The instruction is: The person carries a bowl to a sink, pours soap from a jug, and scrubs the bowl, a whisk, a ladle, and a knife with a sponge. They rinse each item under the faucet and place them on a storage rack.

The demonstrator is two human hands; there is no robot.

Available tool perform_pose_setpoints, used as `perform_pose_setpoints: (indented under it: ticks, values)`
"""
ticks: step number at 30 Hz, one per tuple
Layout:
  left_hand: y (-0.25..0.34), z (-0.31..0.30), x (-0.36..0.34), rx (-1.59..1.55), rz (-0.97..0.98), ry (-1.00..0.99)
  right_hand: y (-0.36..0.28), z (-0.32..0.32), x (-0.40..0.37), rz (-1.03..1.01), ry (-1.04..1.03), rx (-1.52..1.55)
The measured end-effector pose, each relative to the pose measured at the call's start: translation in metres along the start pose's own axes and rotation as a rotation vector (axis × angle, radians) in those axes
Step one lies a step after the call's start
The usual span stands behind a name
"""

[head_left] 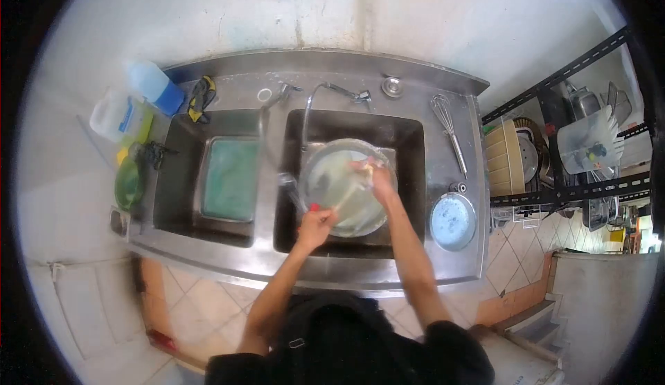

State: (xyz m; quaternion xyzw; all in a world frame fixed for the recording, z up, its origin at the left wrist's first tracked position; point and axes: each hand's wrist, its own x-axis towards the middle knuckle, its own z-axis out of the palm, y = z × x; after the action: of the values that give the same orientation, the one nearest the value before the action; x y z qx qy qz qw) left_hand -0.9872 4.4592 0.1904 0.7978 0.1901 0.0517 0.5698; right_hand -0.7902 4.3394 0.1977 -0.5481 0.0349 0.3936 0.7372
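In the right sink basin stands a large round metal bowl (331, 151) with cloudy, pale greenish water in it. My left hand (316, 227) is closed over the bowl's near left rim, around a red-handled utensil (314, 207). Red shows on both sides of the fist, and a pale blurred streak runs from it towards my other hand. Above the bowl's right half is my right hand (376, 178), its fingers closed around something small and pale yellowish, too blurred to name. A faucet (350, 93) with a flexible hose is behind the bowl.
Greenish water fills a tray in the left basin (179, 198). Bottles (158, 87) and a green bowl (129, 183) stand at the left. On the right counter lie a whisk (450, 132) and a round container of bluish suds (452, 222), beside a black shelf rack (578, 197) holding kitchenware.
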Motion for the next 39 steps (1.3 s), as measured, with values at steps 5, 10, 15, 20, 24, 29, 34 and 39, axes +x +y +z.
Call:
perform_pose_setpoints:
  ticks: [5, 10, 15, 20, 24, 29, 34, 39]
  values:
    - [0.03, 0.01, 0.007, -0.527, -0.468, 0.037, 0.047, 0.048, -0.013, -0.806, 0.284, -0.666]
    - [0.051, 0.014, -0.004, -0.687, -0.579, 0.027, 0.026, 0.037, -0.012, -0.883, 0.517, -0.5]
    - [0.05, 0.003, 0.01, -0.848, -0.555, -0.069, 0.044, 0.019, 0.009, -0.604, 0.735, 0.016]
    - [0.013, 0.024, 0.034, -0.645, -0.622, 0.085, 0.07, 0.063, -0.029, -0.627, 0.364, -0.661]
    - [-0.011, 0.013, 0.03, -0.737, -0.445, 0.152, 0.036, 0.095, -0.085, -0.548, -0.049, -0.82]
    - [-0.022, 0.005, 0.034, -1.196, -0.522, -0.121, 0.025, 0.091, -0.097, -0.517, 0.015, -0.585]
    - [0.017, 0.013, 0.037, -1.323, -0.408, 0.075, 0.08, 0.072, -0.114, -0.876, 0.088, -0.771]
    - [-0.051, 0.023, 0.038, -1.337, -0.682, 0.082, 0.084, 0.049, -0.152, -0.736, 0.174, -0.694]
